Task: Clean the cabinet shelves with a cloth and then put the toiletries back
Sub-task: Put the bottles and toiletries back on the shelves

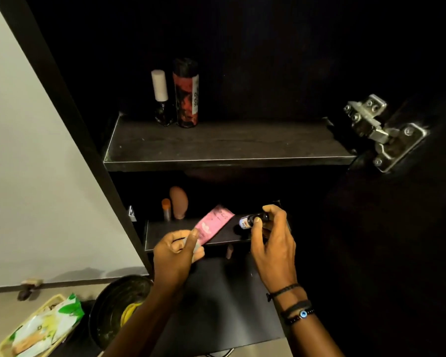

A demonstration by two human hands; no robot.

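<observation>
My left hand [174,251] grips the lower end of a pink tube [214,224], which slants up to the right over the lower shelf [165,234]. My right hand [273,240] pinches a small dark bottle [252,219] with a white label, held on its side just above that shelf's right part. At the shelf's back stand an orange-capped stick [166,209] and a brown rounded bottle [178,202]. On the upper shelf [229,145] stand a white-capped dark bottle [160,96] and a red-and-black spray can [186,92], both at the back left.
The open cabinet door with its metal hinge [381,130] is at the right. On the floor at the lower left sit a yellow basket [4,343] holding green-and-white packets [47,323] and a dark round pan [119,305]. A pale wall runs along the left.
</observation>
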